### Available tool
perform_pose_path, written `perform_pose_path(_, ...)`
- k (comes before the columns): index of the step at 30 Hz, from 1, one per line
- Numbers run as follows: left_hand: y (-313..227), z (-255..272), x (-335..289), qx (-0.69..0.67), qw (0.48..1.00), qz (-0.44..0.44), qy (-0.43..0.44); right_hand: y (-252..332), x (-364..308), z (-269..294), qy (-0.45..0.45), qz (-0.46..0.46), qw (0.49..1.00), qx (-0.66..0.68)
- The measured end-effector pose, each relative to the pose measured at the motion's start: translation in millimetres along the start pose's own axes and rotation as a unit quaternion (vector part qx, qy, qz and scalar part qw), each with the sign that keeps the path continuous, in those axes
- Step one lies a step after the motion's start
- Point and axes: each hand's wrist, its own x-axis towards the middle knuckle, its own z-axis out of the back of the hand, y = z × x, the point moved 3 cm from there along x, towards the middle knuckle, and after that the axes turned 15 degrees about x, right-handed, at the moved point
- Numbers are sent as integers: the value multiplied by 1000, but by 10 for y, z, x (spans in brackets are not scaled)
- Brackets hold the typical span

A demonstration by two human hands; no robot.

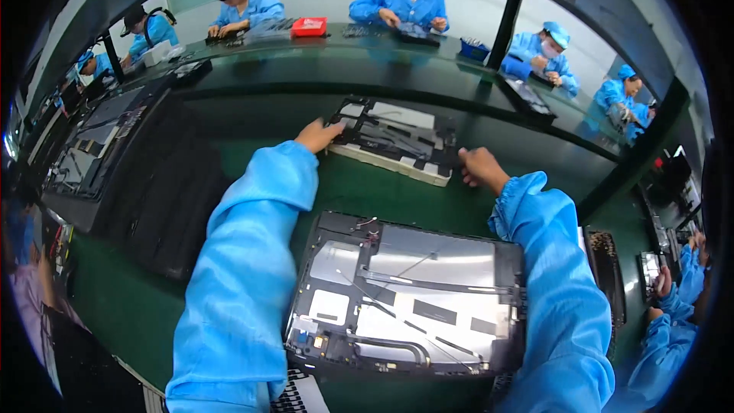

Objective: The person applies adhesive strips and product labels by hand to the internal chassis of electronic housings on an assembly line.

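Beyond my arms lies a black flat device panel [394, 136] with white patches and thin dark cables, on top of a thick white slab [390, 166]. The fingers of my left hand [319, 135] close on its left edge. My right hand [482, 168] is curled at its right edge; its fingertips are partly hidden against the dark frame. Between my forearms a larger opened tablet-like device [428, 298] lies face down, showing a silver back plate, flat black cables, thin wires and a small circuit board at its lower left.
Black cloth or foam [168, 191] covers the green bench [252, 160] at left, beside more opened device panels [99, 145]. A dark post [638, 160] rises at right. Across the bench, several co-workers in blue work near a red box [309, 27] and a blue bin [474, 49].
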Motion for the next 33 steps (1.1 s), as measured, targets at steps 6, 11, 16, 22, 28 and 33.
perform_pose_path(6,-268,-31,-52,-156,979,-28,-124,65,14,-34,-2,86,992,92)
perform_pose_path(11,-886,769,-304,-48,981,-52,-181,517,-668,365,17,143,972,188)
perform_pose_path(16,-1517,1512,-1541,-197,940,-168,-222,891,-1860,719,-50,221,935,271)
perform_pose_path(22,-1385,1379,-2634,-191,947,-167,-196,479,-2995,750,-120,345,926,93)
perform_pose_path(28,-1009,1047,-3372,-126,959,-218,-129,3,-3482,497,-80,318,940,94)
perform_pose_path(33,-814,903,-3335,-50,950,-270,-151,-134,-3338,271,-118,348,930,3)
